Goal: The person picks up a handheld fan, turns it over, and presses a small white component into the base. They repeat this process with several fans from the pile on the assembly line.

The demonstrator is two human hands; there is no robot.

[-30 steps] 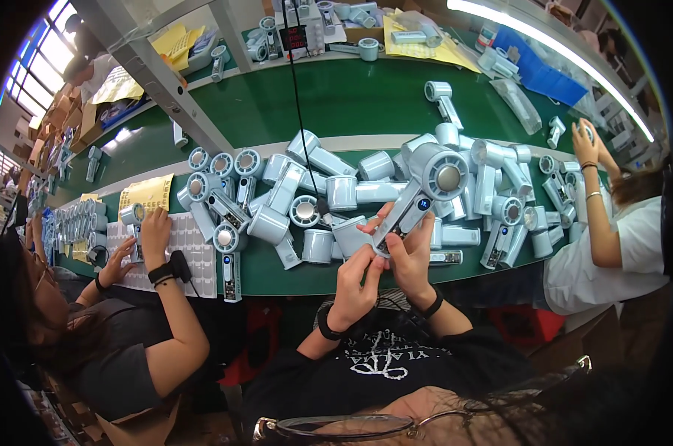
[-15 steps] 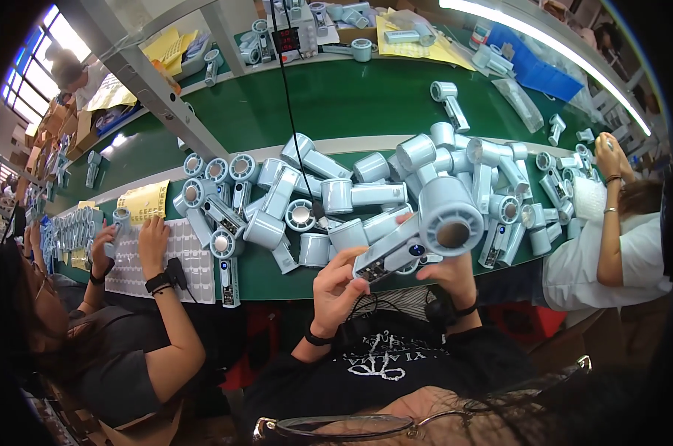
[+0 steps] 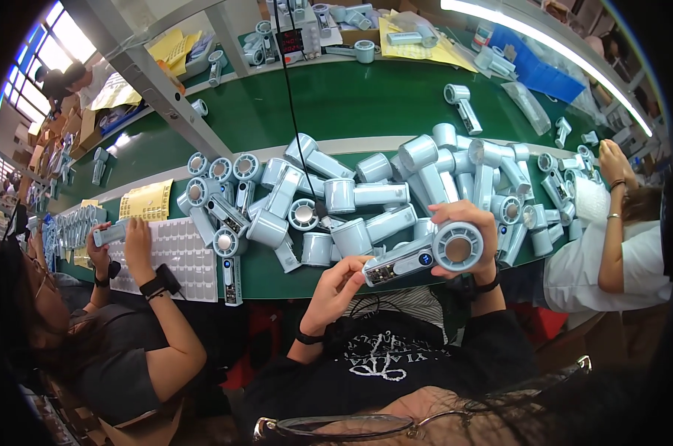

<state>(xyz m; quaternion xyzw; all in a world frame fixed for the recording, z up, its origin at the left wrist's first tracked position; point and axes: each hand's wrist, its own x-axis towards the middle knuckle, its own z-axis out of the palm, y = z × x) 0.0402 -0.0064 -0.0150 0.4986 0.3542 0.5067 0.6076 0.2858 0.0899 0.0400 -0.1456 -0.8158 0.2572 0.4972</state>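
The left hand (image 3: 330, 293) and right hand (image 3: 488, 232) together hold a glossy pale-blue plastic fan (image 3: 411, 264): a round, slotted head around a dull metallic disc, a straight handle, bare circuitry near its end. The left pinches the handle's end between thumb and fingers; the right curls over the head, gripping it. The fan tilts slightly, head higher, over the table's near edge. Beyond, similar fans (image 3: 340, 195) heap on a smooth green tabletop (image 3: 322, 97). Co-workers (image 3: 121, 357) sit at either side; a blue bin (image 3: 544, 76) stands far right.
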